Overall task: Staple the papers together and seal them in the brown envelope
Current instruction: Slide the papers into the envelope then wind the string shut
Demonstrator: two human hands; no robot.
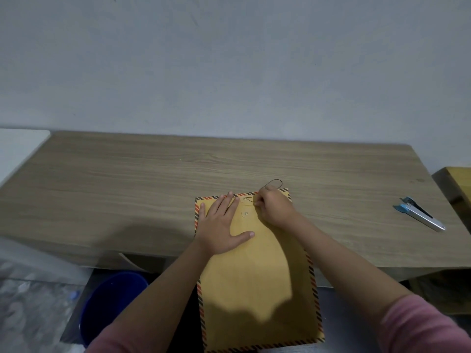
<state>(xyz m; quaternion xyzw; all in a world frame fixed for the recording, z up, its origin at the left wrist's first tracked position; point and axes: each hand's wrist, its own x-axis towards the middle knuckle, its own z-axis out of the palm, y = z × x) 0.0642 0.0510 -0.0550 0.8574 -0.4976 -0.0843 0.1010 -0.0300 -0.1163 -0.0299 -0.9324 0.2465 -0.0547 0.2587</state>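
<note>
Head view: sealing appears to be the step in hand. The brown envelope [257,276] lies flap-closed on the worktop [127,174], its near end overhanging the edge. The left hand [221,225] presses it flat, fingers straight; the right hand [274,207] pinches the closure string [274,182] beside two button discs [246,206]. Next move likely requires winding the string round them. No papers are visible. The stapler [419,212] lies well apart to the right. The envelope is tan with striped borders.

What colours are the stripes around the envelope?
Orange-red and black diagonal stripes border the brown paper envelope, in the head view.

Dim, soft shadows, edges warped
</note>
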